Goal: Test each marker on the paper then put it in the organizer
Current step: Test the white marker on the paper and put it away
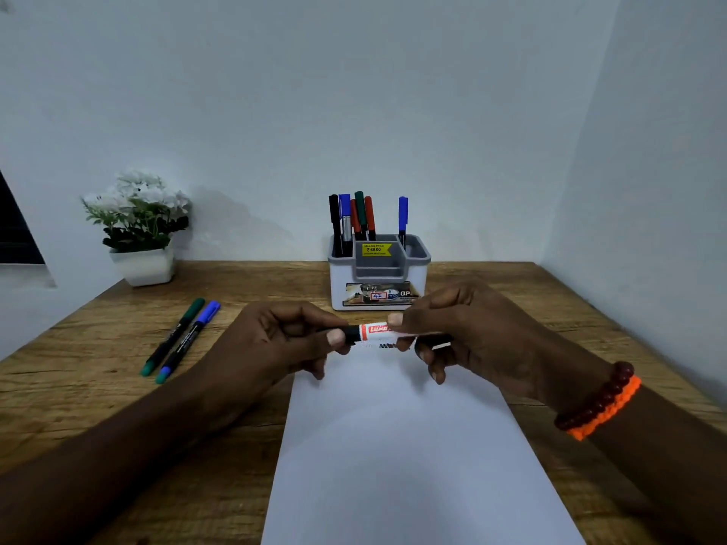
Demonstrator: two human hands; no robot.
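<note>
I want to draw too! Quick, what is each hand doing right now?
Left hand: pinching the marker's black end.
Right hand: pinching the same marker at its other end, above the paper.

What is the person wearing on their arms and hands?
Both forearms are bare, with no sleeves in view. The right wrist has two bracelets side by side: a dark red beaded bracelet nearer the right hand, and a bright orange woven band just behind it. The left hand and wrist have nothing on them; no rings or gloves show on either hand.
</note>
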